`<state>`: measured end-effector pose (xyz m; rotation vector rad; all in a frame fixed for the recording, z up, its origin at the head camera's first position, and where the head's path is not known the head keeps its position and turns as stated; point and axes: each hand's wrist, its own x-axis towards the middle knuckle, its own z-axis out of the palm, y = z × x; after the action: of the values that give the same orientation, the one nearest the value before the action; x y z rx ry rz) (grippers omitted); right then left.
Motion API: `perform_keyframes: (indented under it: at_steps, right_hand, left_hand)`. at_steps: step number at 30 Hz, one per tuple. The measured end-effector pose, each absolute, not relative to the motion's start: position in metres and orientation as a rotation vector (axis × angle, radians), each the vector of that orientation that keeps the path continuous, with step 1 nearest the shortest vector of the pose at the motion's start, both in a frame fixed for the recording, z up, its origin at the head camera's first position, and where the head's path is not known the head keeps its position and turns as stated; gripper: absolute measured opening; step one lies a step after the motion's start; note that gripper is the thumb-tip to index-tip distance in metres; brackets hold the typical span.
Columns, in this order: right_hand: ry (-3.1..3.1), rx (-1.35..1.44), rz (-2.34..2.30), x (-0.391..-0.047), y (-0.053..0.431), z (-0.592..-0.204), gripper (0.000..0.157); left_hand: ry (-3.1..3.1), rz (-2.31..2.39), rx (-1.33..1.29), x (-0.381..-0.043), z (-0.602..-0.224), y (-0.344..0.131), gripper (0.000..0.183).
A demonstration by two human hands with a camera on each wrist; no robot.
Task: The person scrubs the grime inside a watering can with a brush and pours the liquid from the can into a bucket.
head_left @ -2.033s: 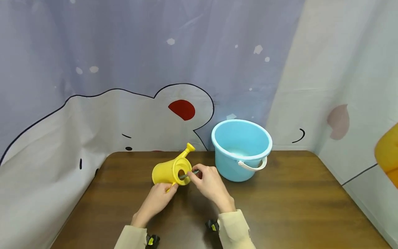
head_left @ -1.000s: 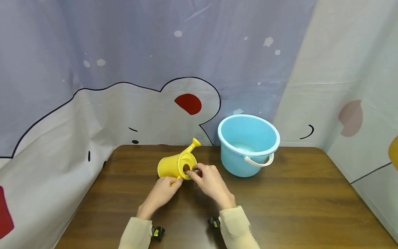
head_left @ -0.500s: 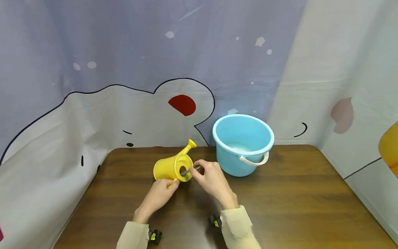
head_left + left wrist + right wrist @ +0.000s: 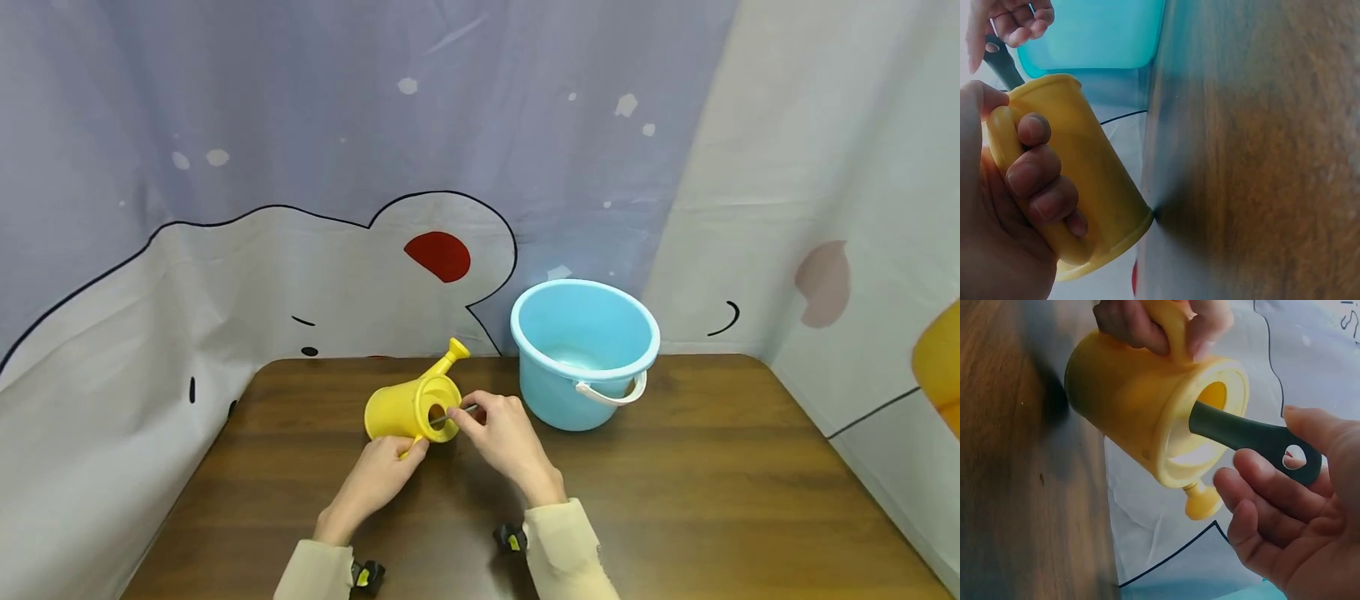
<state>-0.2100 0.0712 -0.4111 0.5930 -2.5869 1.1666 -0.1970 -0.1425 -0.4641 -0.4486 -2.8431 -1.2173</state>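
Observation:
My left hand (image 4: 381, 473) grips the handle of a yellow toy watering can (image 4: 392, 410), fingers curled through the loop in the left wrist view. The can is tipped on its side, its round opening facing right and its spout (image 4: 447, 360) pointing to the back right. My right hand (image 4: 506, 442) pinches a dark green flat handle (image 4: 1257, 436) with a heart-shaped hole between thumb and fingers. The far end of this tool goes through the can's opening, hidden inside, so I cannot tell its kind.
A light blue bucket (image 4: 562, 400) with a white carrying handle (image 4: 613, 394) stands at the back, just right of my right hand. A brown wooden table (image 4: 712, 500) lies under everything. Behind it hangs a printed curtain (image 4: 315, 125), and a yellow shape (image 4: 941, 367) shows at the right edge.
The green handle's tilt in the can's opening varies slightly across the frames, moving with my right hand. My left hand keeps its grip on the can. The head view shifts a little.

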Motion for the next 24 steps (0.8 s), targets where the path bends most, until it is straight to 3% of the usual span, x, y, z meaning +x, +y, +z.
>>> perform_keyframes:
  at_steps: [14,24]
  right_hand:
    - [-2.635,0.609,1.132,-0.213,0.055,-0.418,0.032]
    - [-2.598,0.598,1.142,-0.213,0.058,-0.412,0.022]
  left_hand:
    - [-2.847,-1.219,-0.449,-0.196,-0.465,-0.145,0.049]
    - [-2.833,-1.227,-0.421,-0.197,-0.464,-0.148,0.05]
